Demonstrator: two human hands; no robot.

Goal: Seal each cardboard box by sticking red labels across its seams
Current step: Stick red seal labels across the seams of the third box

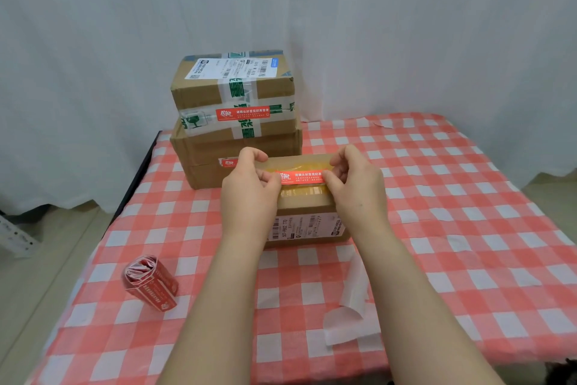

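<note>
Both hands, left hand (249,188) and right hand (356,185), grip the red label (301,177) ends over the near box (307,213) on a red-checked counter (468,213) before white curtains (93,41).

1. Two bare forearms, no sleeves in view.
2. Left hand (249,194): no rings, no watch, no glove.
3. Right hand (356,188): likewise unadorned, wrist uncovered.

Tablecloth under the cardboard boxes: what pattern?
Red-and-white checked tablecloth, clearest in the head view.
</note>
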